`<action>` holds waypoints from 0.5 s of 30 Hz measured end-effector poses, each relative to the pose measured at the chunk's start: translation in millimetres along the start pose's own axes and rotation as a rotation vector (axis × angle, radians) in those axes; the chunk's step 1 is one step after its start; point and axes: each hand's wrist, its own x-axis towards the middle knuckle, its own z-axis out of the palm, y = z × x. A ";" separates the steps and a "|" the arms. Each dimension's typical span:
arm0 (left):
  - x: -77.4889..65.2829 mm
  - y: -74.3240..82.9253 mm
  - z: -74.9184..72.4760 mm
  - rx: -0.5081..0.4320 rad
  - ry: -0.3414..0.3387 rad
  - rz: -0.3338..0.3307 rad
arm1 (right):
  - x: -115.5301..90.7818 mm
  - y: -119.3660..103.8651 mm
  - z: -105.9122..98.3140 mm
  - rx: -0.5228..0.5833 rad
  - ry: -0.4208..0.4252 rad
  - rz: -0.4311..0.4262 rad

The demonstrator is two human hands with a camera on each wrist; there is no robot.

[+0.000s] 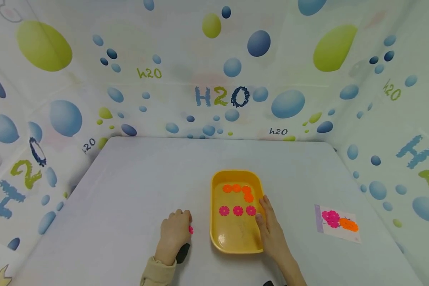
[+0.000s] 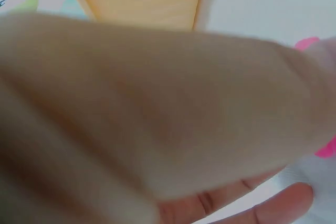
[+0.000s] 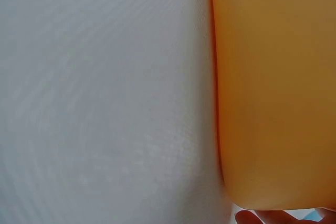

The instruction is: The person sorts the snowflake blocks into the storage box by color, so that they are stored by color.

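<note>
My left hand (image 1: 175, 230) is low over the table, left of the yellow tray (image 1: 236, 244), fingers curled. It pinches a pink flower-shaped piece (image 1: 191, 230); in the left wrist view pink petals (image 2: 328, 149) show on both sides of the thumb tip, the rest covered. At the tray's right side my right hand (image 1: 274, 234) holds the rim, thumb over the edge and fingers along the outer wall. Inside the tray, three pink flower pieces (image 1: 238, 211) form a row. Beyond them several orange pieces (image 1: 237, 188) make a line that bends toward me at its right end.
A white card (image 1: 350, 237) with a purple left strip lies on the table to the right, bearing pink and orange flower shapes. The white table (image 1: 146, 171) is enclosed on three sides by a sheet (image 1: 178, 51) printed with blue and green drops and H2O lettering.
</note>
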 end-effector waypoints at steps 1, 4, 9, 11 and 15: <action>0.6 -0.1 0.4 0.003 -0.001 0.001 | 0.0 -0.2 0.0 0.003 -0.002 0.003; 2.2 -0.7 1.2 0.013 -0.004 0.002 | 0.2 -0.7 0.1 0.017 -0.006 0.015; 4.1 -2.6 2.6 0.017 -0.016 -0.001 | 0.3 -1.3 0.4 0.021 -0.008 0.015; 4.7 -3.3 3.0 0.009 -0.021 -0.004 | 0.2 -1.3 0.2 0.017 -0.008 0.013; 5.1 -4.4 3.5 -0.042 -0.033 -0.008 | 0.2 -1.7 -0.3 0.010 -0.010 0.012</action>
